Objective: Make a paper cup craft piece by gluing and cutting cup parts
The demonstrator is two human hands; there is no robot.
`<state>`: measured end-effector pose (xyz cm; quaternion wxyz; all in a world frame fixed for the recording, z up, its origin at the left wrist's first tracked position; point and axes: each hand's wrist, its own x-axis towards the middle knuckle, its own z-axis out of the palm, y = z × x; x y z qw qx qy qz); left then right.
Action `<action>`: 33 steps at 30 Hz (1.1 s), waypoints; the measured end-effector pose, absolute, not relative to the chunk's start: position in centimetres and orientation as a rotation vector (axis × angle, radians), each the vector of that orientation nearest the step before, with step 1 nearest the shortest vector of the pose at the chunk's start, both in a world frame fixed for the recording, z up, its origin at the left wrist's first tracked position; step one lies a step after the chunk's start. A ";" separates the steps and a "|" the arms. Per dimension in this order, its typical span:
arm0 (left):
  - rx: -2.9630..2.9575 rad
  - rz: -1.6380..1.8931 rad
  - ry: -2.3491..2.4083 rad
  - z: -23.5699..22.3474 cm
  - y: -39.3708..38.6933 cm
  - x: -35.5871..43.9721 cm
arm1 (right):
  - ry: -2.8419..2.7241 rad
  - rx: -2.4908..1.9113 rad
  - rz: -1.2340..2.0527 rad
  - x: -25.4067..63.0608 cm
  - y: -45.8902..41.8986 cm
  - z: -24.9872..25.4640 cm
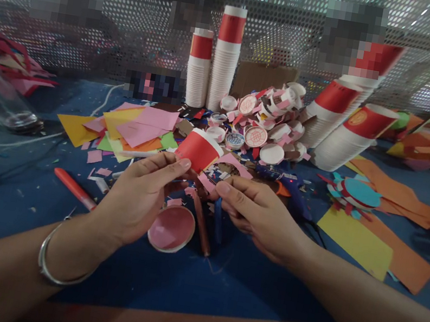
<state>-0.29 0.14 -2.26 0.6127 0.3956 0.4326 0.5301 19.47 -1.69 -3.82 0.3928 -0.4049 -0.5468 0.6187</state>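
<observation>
My left hand (144,188) is closed, thumb and fingers pinching a red paper cup (199,150) with a white rim, tilted above the table. Close beside it, my right hand (258,212) is pinched at the fingertips on a small pink paper strip (206,183), which lies near the cup's lower edge. Below the hands rests a round piece with a pale rim and a pink face (172,227). A brown stick-like thing (202,225) and a blue one (218,222) lie beneath my right fingers, partly hidden.
Stacked paper cups (225,64) stand behind, with more leaning stacks (334,123) at right. Cut cup bottoms (256,136) form a heap. A blue glue gun (291,185) lies right of centre. Coloured paper (146,126), an orange-red marker (74,188) and a white cable (105,101) lie left.
</observation>
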 end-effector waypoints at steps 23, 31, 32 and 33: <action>1.695 1.304 1.390 -2.5 -0.3 -0.2 | -1.220 -0.989 1.704 19.1 -2.2 -3.2; 1.838 1.334 1.429 -2.6 -0.6 -0.3 | -1.189 -0.967 1.725 18.9 -2.2 -3.3; 1.847 1.333 1.432 -2.6 -0.6 -0.3 | -1.185 -0.966 1.726 18.8 -2.2 -3.3; 1.855 1.331 1.436 -2.7 -0.6 -0.3 | -1.184 -0.964 1.729 18.8 -2.2 -3.4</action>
